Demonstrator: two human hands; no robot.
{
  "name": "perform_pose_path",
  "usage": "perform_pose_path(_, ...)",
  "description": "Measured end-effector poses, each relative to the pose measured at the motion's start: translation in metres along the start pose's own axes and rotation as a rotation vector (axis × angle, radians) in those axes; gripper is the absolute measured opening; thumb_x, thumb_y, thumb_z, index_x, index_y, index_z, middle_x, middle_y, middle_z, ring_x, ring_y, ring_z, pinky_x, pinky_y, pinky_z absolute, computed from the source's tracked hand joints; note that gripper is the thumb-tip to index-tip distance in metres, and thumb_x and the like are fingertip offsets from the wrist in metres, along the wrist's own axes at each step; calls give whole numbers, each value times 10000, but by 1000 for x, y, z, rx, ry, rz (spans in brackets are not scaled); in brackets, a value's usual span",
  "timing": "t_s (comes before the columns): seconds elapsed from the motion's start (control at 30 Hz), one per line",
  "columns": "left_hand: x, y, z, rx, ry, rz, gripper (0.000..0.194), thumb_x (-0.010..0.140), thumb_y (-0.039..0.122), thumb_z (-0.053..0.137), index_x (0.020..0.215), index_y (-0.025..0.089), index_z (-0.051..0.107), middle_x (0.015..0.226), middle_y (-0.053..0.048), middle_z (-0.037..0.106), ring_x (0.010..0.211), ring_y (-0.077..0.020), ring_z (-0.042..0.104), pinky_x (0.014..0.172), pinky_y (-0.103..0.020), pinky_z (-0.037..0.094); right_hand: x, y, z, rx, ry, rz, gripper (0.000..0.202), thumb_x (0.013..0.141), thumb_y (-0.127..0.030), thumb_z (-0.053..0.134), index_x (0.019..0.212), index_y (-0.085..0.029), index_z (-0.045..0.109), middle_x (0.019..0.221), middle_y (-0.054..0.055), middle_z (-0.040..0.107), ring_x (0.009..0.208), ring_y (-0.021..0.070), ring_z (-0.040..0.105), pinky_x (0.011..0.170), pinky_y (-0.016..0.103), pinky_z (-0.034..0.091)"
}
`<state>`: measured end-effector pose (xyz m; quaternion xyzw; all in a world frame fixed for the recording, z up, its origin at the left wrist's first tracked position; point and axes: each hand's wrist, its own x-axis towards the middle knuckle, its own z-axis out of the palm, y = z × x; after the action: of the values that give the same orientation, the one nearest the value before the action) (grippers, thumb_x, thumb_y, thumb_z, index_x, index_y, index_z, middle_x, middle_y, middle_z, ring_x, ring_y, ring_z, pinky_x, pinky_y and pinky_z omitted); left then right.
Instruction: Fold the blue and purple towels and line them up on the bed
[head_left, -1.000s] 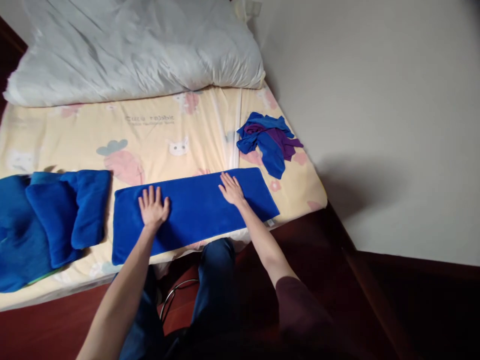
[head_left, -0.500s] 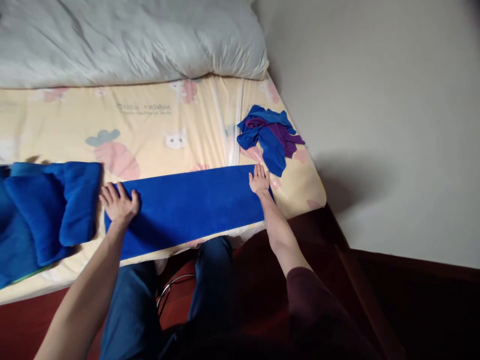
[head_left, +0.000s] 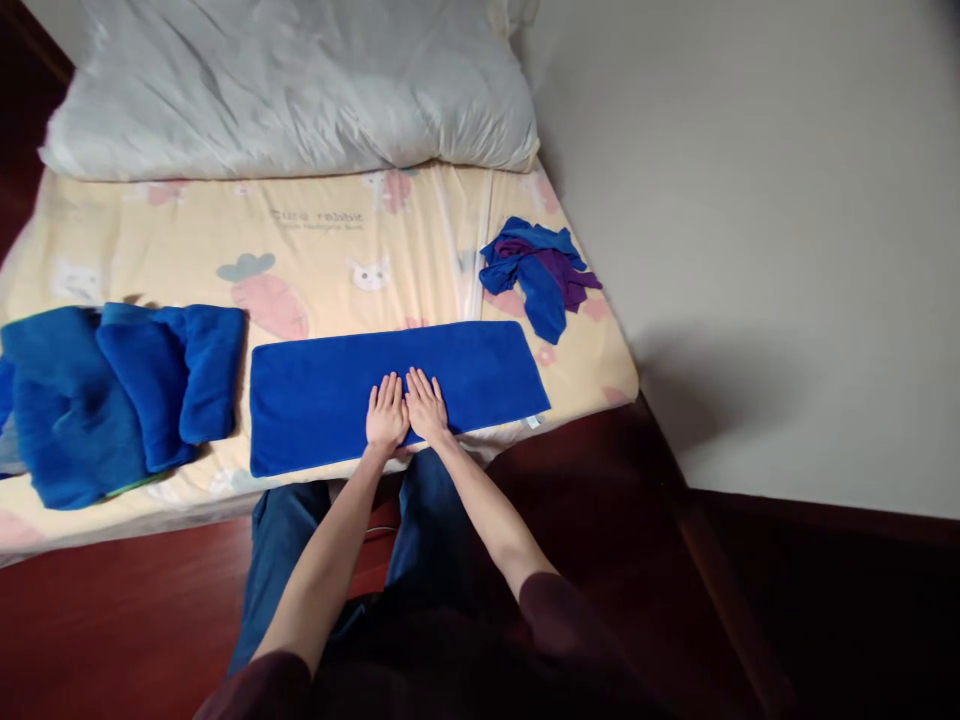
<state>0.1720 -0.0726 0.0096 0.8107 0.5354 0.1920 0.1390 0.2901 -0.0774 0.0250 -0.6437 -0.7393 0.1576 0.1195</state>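
Head view, plain blue cloth (head_left: 401,356), flat, oblong

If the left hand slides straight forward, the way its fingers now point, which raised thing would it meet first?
Probably the puffy white bedding, after crossing the blue cloth and the printed sheet; the exact contact spot and depth are unclear.

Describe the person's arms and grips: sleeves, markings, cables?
Left grip and right grip are human hands, ungloved. Left forearm and right forearm are uncovered. Left sleeve and right sleeve: short, dark maroon. No rings, watches, markings or cables visible on either arm.
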Motion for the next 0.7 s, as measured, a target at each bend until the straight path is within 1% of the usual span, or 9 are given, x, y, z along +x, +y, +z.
perform_pose_path(0.07,-4,-14,-13,2,9,8,622,1021,315,303,1606,110,349,1675,-154,303,1585,-289,223,1288,-543,177,1,14,-9,-16,3,-28,597,1085,-352,278,1644,-144,265,1719,61,189,1610,190,121,1319,462,86)
perform_pose_path(0.13,-14,-35,-32,5,31,-34,627,1015,337,331,1610,139,350,1687,-143,278,1589,-295,208,1286,-558,166,-4,40,-23,-23,13,-23,615,1083,-422,309,1637,-157,288,1718,60,201,1608,190,135,1318,449,74)
perform_pose_path(0.2,-31,-63,-55,18,60,-114,643,1005,347,349,1617,152,333,1698,-145,251,1593,-308,189,1278,-589,156,-15,80,-40,-36,27,52,631,1081,-454,308,1636,-155,292,1717,71,209,1608,200,137,1315,456,65)
perform_pose_path(0.3,-61,-110,-87,51,128,-238,674,989,366,364,1619,132,317,1701,-168,235,1590,-330,183,1269,-612,155,-39,156,-69,-75,73,298,652,1077,-456,274,1638,-124,271,1719,100,205,1609,221,127,1308,481,65)
perform_pose_path(0.37,-77,-135,-101,63,170,-278,697,976,368,386,1616,102,316,1694,-191,246,1586,-343,190,1274,-602,162,-56,201,-85,-95,104,451,661,1076,-451,248,1646,-116,237,1722,110,193,1606,212,136,1307,480,73)
perform_pose_path(0.43,-86,-151,-108,83,189,-311,705,967,357,402,1619,105,309,1689,-186,265,1578,-346,219,1274,-592,189,-69,231,-93,-127,123,482,672,1075,-453,234,1650,-106,212,1725,105,189,1604,186,139,1312,435,71)
perform_pose_path(0.53,-88,-154,-109,106,183,-354,710,959,333,414,1629,136,290,1696,-152,268,1568,-350,248,1272,-592,211,-80,248,-93,-184,170,454,676,1077,-460,201,1654,-107,204,1724,93,205,1601,161,142,1313,394,63)
perform_pose_path(0.63,-86,-149,-107,96,148,-382,725,949,323,420,1628,108,284,1701,-161,249,1574,-352,223,1278,-579,188,-84,248,-88,-238,209,437,675,1078,-465,160,1656,-118,206,1720,84,226,1600,156,142,1313,397,59)
perform_pose_path(0.7,-85,-149,-105,80,153,-385,727,948,331,412,1621,84,293,1699,-169,249,1581,-342,206,1285,-557,165,-84,246,-86,-268,200,435,680,1077,-460,134,1658,-110,193,1721,87,219,1603,158,127,1312,409,63)
